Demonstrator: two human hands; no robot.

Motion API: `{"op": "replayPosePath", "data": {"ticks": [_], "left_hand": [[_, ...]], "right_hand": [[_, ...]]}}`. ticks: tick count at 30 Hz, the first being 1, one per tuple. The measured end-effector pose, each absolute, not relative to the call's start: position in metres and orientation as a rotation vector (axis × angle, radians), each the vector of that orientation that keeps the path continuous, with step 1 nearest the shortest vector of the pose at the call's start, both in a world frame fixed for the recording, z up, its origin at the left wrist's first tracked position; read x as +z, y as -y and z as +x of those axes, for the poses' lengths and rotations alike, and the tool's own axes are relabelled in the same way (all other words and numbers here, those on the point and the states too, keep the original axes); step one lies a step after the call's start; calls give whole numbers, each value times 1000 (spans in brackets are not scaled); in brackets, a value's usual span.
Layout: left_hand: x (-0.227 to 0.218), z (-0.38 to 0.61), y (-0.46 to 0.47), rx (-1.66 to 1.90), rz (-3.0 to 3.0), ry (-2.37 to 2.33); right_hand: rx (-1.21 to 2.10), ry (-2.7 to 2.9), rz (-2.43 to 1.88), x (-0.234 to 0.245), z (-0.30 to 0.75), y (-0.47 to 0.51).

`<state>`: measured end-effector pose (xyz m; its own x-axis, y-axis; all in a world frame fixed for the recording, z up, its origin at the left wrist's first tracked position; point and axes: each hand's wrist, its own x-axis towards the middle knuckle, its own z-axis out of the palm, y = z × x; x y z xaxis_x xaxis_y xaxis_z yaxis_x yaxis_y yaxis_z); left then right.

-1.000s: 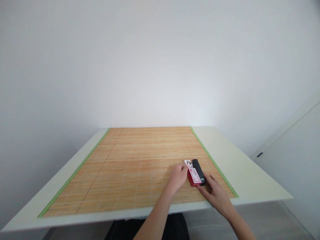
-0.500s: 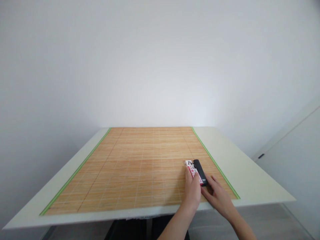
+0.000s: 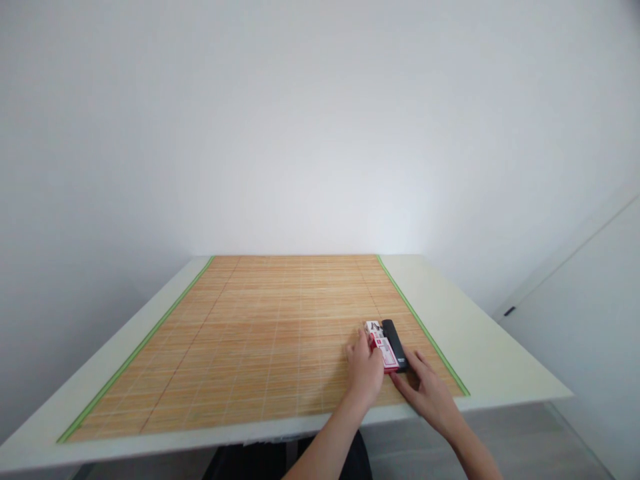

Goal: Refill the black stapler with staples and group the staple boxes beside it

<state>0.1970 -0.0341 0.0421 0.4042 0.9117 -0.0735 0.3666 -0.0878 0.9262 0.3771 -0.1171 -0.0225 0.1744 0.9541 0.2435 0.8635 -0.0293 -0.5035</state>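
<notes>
On the bamboo mat, a small red-and-white box (image 3: 386, 353) lies with a white printed box (image 3: 374, 327) just behind it. Against their right side rests a long black object (image 3: 395, 343), which looks like a stapler. My left hand (image 3: 365, 373) is at the left side of the boxes, its fingers apart and touching or very close to them. To the right, my right hand (image 3: 431, 393) has its thumb and fingers spread, the fingertips by the near right end of the black object and the thumb just in front of the red-and-white box.
The bamboo mat (image 3: 260, 340) with green edging covers most of a white table (image 3: 450, 313). A white wall (image 3: 300, 133) stands behind the table. At the right is a white panel with a small dark handle (image 3: 509, 311). Grey floor (image 3: 500, 440) shows below the front edge.
My left hand has shifted left and loosened from the boxes, so more of the red-and-white box shows. My right hand stays beside the black object. The whole view has turned slightly.
</notes>
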Motion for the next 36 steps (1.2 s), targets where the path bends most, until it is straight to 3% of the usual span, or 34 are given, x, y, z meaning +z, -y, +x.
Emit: {"op": "replayPosePath", "data": {"ticks": [15,20,26,31,36], "left_hand": [[21,187,23,769,1767,-1067],[19,111,8,802,1832,-1085],[13,7,-18,864,2131,-1454],[-4,-2,-21,724,2406,-1569],[-12,1,-19,639,2504,-1550]], "right_hand": [[215,1695,-1909,-23,379,116],[281,1581,-1842,12,371,130],[111,1167,-1667,44,288,130],[363,1679,-1558,21,198,69],[283,1905,-1804,-1,167,31]]}}
